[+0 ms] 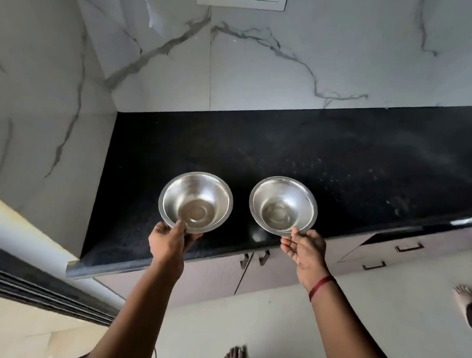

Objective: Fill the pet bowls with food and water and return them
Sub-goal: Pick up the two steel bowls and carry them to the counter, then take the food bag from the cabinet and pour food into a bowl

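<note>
My left hand [168,241] grips left bowl [196,201] rim; right hand [305,253] thumb touches right bowl [283,204] rim, grip unclear. Both near counter [346,167] front edge; wall [270,65] behind.

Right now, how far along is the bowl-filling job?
Done: both steel bowls are at the counter. In hand: the left hand grips the left bowl by its rim; the right hand touches the right bowl. Left: both look empty, so food, water and returning remain.
</note>
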